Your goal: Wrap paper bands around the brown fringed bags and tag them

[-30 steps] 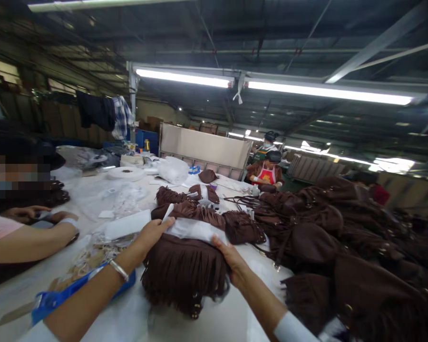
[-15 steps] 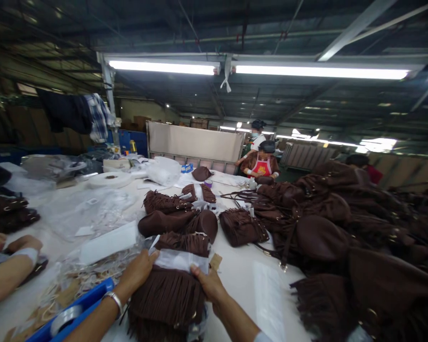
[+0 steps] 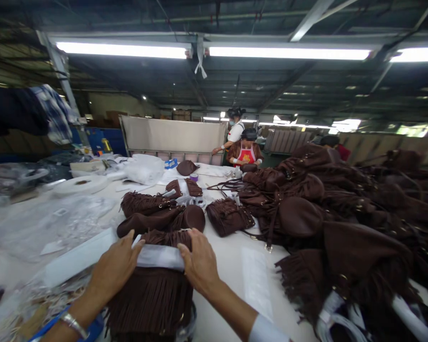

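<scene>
A dark brown fringed bag (image 3: pixel 151 299) lies in front of me, a whitish translucent strip (image 3: pixel 160 257) across its upper part. My left hand (image 3: pixel 116 266) is at the strip's left end, fingers stretched forward and thumb apart. At the other end my right hand (image 3: pixel 201 263) has its thumb against the strip and its fingers reaching over the fringed bag behind (image 3: pixel 167 237). Neither hand visibly closes around anything, though some fingertips are hard to make out. Clear plastic shows at the front bag's lower right side.
More brown bags (image 3: pixel 146 221) lie just beyond, and a large heap of them (image 3: pixel 299 218) fills the right. Clear plastic bags (image 3: pixel 74 218), a white roll (image 3: pixel 80 184) and a blue tape dispenser (image 3: pixel 94 330) are on the left. Two people (image 3: pixel 248 154) are across the table.
My view has turned slightly right. Both hands have shifted forward along the strip, with their fingers now stretched toward the bag behind. The neighbour's hands at the left have mostly left the view.
</scene>
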Demonstrator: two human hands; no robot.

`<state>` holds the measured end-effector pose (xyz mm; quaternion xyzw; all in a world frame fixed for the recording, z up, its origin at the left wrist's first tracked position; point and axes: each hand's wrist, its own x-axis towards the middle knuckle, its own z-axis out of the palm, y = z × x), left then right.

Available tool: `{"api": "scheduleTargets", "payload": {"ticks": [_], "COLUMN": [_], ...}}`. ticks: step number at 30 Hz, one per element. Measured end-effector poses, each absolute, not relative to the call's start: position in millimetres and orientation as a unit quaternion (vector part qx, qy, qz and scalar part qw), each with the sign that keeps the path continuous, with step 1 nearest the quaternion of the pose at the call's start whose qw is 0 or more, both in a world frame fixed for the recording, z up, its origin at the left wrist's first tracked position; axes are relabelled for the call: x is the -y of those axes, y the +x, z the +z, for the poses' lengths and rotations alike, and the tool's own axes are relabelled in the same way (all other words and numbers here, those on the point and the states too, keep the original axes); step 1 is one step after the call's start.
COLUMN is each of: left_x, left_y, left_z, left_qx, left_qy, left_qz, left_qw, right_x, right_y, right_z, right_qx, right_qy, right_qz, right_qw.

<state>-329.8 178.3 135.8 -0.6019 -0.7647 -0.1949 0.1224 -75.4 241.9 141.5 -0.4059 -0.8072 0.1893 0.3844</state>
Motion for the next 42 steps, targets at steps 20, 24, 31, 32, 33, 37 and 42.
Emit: {"api": "scheduleTargets", "payload": {"ticks": [20, 24, 31, 32, 33, 37, 42], "left_x": [-191.5, -185.5, -189.6, -189.3, -189.2, -195.6, -204.6], "left_y": [-333.3, -323.0, -302.0, -301.4, -301.5, -304.7, -305.3], "left_z": [69.6, 60.6, 92.7, 98.1, 102.5, 111.2, 101.9], "left_qx": [0.727, 0.730, 0.667, 0.649, 0.637, 0.657, 0.710], "left_qy": [-0.667, -0.665, -0.683, -0.705, -0.723, -0.732, -0.681], "left_qz": [-0.122, -0.106, -0.117, -0.102, -0.087, -0.058, -0.077], "left_qw": [0.110, 0.111, 0.273, 0.267, 0.252, 0.173, 0.160], "right_x": [-263.8, -256.2, -254.1, -253.6, -253.0, -252.7, -253.3], "right_y": [-129.3, -124.1, -119.1, -118.6, -118.2, -118.3, -115.7], "right_z": [100.1, 89.8, 88.5, 88.2, 87.8, 88.7, 94.1], "right_qx": [0.891, 0.888, 0.888, 0.887, 0.886, 0.886, 0.888], "right_qy": [-0.301, -0.297, -0.291, -0.293, -0.295, -0.298, -0.306], "right_qz": [0.217, 0.231, 0.204, 0.200, 0.197, 0.195, 0.188], "right_qw": [0.263, 0.266, 0.293, 0.297, 0.299, 0.297, 0.287]}}
